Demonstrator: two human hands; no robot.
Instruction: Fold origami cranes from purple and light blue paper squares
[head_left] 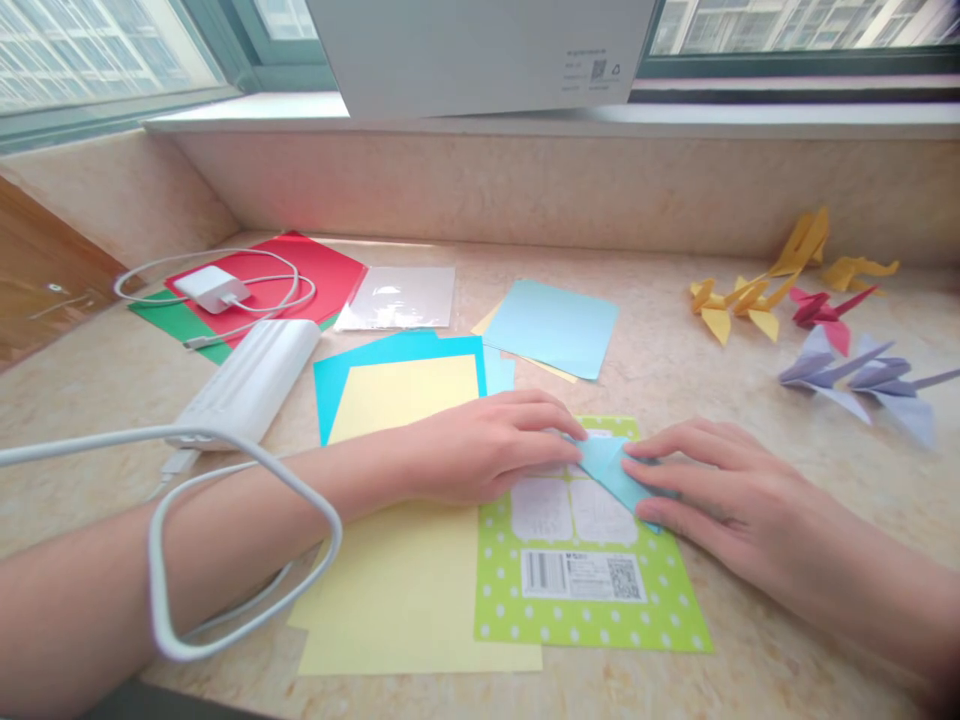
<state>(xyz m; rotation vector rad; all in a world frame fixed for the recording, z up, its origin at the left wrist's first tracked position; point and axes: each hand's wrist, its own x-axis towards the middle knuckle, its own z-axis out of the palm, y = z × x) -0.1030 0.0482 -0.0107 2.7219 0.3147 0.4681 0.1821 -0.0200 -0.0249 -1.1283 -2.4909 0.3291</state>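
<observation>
A small piece of light blue origami paper [609, 462], folded to a pointed shape, lies over a green polka-dot packet [592, 625] with a barcode label. My left hand [510, 440] comes in from the left, its fingertips closed on the paper's left corner. On the right side, the thumb and fingers of my right hand [731, 490] grip the paper's other end and cover part of it. Yellow paper sheets [412, 600] lie under my left forearm, partly overlapped by the packet.
Folded cranes in yellow [716, 310], red [825, 310] and lilac [814, 370] stand at the right. Light blue squares [562, 325] lie behind my hands. A white power bank [259, 380], a charger [212, 288] and a looping cable [154, 570] are at the left.
</observation>
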